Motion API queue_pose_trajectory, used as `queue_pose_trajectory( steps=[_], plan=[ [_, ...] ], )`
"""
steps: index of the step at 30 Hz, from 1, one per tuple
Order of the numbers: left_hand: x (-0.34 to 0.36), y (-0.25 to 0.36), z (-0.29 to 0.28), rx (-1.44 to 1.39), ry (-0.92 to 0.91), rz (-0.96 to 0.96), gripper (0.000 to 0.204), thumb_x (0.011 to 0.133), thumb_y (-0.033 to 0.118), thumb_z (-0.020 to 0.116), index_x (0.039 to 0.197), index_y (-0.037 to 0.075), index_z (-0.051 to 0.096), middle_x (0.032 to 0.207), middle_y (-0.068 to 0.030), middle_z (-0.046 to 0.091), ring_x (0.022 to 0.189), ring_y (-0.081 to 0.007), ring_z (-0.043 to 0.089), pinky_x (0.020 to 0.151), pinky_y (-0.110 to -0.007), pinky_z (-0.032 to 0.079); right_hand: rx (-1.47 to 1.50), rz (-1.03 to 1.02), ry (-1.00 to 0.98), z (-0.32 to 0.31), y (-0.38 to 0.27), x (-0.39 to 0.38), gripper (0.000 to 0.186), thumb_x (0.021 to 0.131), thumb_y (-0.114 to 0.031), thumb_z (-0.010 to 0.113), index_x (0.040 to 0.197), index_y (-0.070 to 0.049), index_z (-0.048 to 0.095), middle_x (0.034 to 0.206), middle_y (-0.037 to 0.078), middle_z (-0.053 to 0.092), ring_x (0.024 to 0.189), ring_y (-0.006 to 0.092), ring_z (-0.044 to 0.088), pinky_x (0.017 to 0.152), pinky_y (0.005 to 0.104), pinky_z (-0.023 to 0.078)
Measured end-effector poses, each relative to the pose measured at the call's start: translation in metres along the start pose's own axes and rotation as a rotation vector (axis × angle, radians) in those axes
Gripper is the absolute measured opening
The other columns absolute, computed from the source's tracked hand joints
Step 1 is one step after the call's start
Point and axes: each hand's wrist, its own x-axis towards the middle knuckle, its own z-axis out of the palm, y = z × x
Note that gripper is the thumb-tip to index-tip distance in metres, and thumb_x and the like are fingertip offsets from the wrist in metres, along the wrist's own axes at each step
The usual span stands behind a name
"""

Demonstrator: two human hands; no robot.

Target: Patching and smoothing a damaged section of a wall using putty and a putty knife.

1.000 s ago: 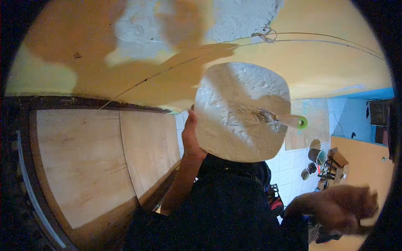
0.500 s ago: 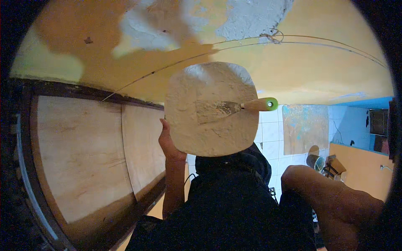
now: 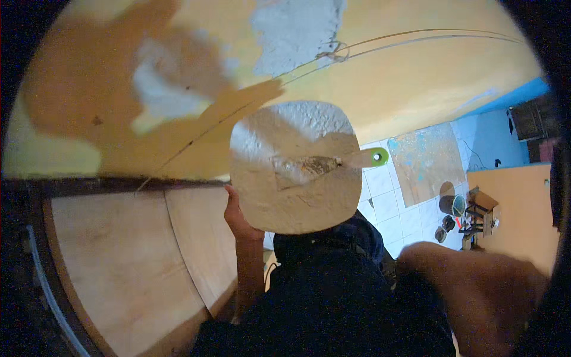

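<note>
at centre, the left hand [image 3: 240,220] grips a paste-coated board [image 3: 297,208] by its eight-o'clock edge, seemingly readying to spread; lifting the putty knife [image 3: 324,165] atop, handle [image 3: 357,158] toward three o'clock, would need the right hand, grip out of view.

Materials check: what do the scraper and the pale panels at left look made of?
Scraper handle: probably wood, smooth tan, green end. Blade: likely metal, thin, flat, its finish patchily smeared. Panels: perhaps plywood, matt, with faint grain-like streaks.
</note>
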Motion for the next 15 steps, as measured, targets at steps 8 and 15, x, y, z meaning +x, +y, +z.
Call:
queue_pose_trajectory(
  steps=[8, 15],
  plan=[
    [0.018, 0.002, 0.001, 0.107, 0.099, -0.043, 0.056, 0.103, 0.045, 0.041, 0.140, 0.004, 0.042, 0.131, -0.0131, 0.055, 0.118, -0.0295, 0.055, 0.102, -0.045, 0.043, -0.687, 0.657, -0.965, -0.003, 0.100, -0.118, 0.051, 0.077, -0.018, 0.079, 0.120, -0.004, 0.053, 0.120, 0.014, 0.061, 0.121, 0.0370, 0.054, 0.099, 0.0471, 0.047],
    [0.046, 0.000, 0.013, 0.150, -0.122, -0.042, 0.060, 0.104, 0.045, 0.037, 0.141, -0.001, 0.040, 0.137, -0.0175, 0.051, 0.125, -0.0308, 0.051, 0.107, -0.045, 0.039, -0.671, 0.749, -1.081, -0.013, 0.100, -0.144, 0.040, 0.079, -0.011, 0.074, 0.116, -0.006, 0.060, 0.111, 0.013, 0.060, 0.101, 0.0352, 0.061, 0.084, 0.0426, 0.053]
  ],
)
